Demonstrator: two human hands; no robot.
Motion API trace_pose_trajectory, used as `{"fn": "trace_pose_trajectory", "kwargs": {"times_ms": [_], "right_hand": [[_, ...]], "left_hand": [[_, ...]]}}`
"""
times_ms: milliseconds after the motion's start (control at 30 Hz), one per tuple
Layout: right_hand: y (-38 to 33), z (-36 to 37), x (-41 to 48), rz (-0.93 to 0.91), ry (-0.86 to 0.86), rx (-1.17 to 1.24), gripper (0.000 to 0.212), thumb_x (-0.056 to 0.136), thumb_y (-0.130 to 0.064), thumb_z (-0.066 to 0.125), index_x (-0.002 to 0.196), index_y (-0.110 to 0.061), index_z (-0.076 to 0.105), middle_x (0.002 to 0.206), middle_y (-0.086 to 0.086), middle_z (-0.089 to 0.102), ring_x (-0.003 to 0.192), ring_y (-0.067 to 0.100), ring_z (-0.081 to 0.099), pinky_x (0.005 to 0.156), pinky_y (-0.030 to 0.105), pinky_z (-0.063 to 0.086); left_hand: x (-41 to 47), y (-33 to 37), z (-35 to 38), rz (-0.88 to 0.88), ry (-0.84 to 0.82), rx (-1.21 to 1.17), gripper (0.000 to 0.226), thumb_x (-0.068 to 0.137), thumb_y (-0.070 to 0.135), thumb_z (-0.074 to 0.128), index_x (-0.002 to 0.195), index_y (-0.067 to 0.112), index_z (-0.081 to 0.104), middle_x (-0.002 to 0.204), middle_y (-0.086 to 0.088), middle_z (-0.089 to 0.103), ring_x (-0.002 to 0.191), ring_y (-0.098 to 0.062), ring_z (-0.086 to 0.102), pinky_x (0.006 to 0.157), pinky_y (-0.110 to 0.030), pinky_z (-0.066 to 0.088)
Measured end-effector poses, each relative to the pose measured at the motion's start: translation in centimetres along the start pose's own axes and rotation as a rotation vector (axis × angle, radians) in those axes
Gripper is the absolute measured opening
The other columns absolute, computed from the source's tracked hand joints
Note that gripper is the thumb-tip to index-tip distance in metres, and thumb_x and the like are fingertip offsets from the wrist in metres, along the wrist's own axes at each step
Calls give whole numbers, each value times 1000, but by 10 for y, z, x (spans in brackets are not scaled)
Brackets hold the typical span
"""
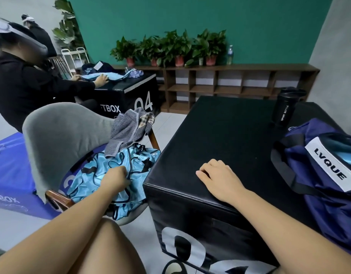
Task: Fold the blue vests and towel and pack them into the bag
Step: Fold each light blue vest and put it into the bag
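bare knee (pixel 103 244) in foreground, both forearms reaching out above it. left grip (pixel 116 177) — clenched on the crumpled blue vests (pixel 85 178) heaped on the seat of a grey chair (pixel 58 135); a striped grey towel (pixel 129 131) lies on the heap's far side. right grip (pixel 218 178) — released, palm down on the black tabletop (pixel 220 131). navy bag (pixel 329 175), open at the top, sits at the tabletop's right edge, with a black sport bottle (pixel 285 107) behind it.
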State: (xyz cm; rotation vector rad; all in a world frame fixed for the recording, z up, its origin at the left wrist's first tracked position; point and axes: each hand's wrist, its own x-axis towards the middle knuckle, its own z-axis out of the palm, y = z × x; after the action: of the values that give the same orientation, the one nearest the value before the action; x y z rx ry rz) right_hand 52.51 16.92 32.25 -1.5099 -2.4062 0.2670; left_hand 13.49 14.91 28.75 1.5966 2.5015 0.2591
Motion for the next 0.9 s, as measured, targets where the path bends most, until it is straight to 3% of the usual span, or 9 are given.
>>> {"fn": "trace_pose_trajectory", "kwargs": {"times_ms": [67, 167, 433, 600, 700, 833, 900], "right_hand": [[0, -1, -2, -3, 3, 6, 40, 110, -56, 37, 124, -32, 67, 123, -13, 57, 115, 14, 49, 107, 38, 40], [-3, -1, -4, -20, 5, 17, 38, 110, -55, 40, 127, -32, 65, 125, -13, 57, 117, 13, 48, 108, 36, 39], [-20, -2, -5, -77, 1, 205, 24, 108, -50, 48, 117, -36, 66, 112, -20, 58, 113, 10, 50, 103, 36, 44], [-32, -1, -6, -107, -6, 353, 21, 107, -49, 52, 118, -38, 66, 109, -20, 62, 111, 4, 53, 100, 34, 47], [-40, -5, -4, -5, -11, 590, 16, 105, -46, 57, 110, -40, 70, 106, -19, 71, 102, 0, 62, 95, 26, 50], [-43, -9, 0, 85, -126, 943, 18, 105, -26, 58, 111, -33, 73, 102, -9, 78, 97, 8, 73, 96, 41, 57], [-40, -12, 0, 55, -215, 1047, 22, 94, -11, 61, 108, -24, 72, 85, -10, 68, 87, 11, 65, 95, 43, 54]], "left_hand": [[-4, -2, -7, -13, 37, -73, 11, 82, 18, 76, 89, 19, 67, 76, 0, 66, 73, -21, 63, 59, -32, 50], [-19, 5, -20, -7, 134, -239, 19, 86, 27, 84, 80, 21, 67, 67, 2, 70, 63, -14, 64, 52, -28, 42], [-64, 70, -45, 213, 295, -497, 21, 86, 33, 82, 76, 25, 66, 60, 7, 65, 56, -11, 58, 55, -27, 41], [-78, 100, -44, 370, 253, -619, 19, 86, 30, 85, 77, 25, 70, 65, 6, 66, 59, -7, 56, 60, -18, 42], [-85, 118, -41, 445, 202, -681, 16, 86, 30, 87, 81, 26, 73, 71, 6, 70, 64, -6, 61, 65, -16, 45], [-101, 147, -36, 560, 121, -738, 10, 88, 28, 86, 89, 27, 76, 76, 8, 73, 67, -2, 63, 68, -14, 46], [-103, 156, -34, 586, 90, -782, 7, 91, 27, 84, 91, 28, 77, 78, 9, 75, 70, -3, 66, 70, -15, 47]]}}
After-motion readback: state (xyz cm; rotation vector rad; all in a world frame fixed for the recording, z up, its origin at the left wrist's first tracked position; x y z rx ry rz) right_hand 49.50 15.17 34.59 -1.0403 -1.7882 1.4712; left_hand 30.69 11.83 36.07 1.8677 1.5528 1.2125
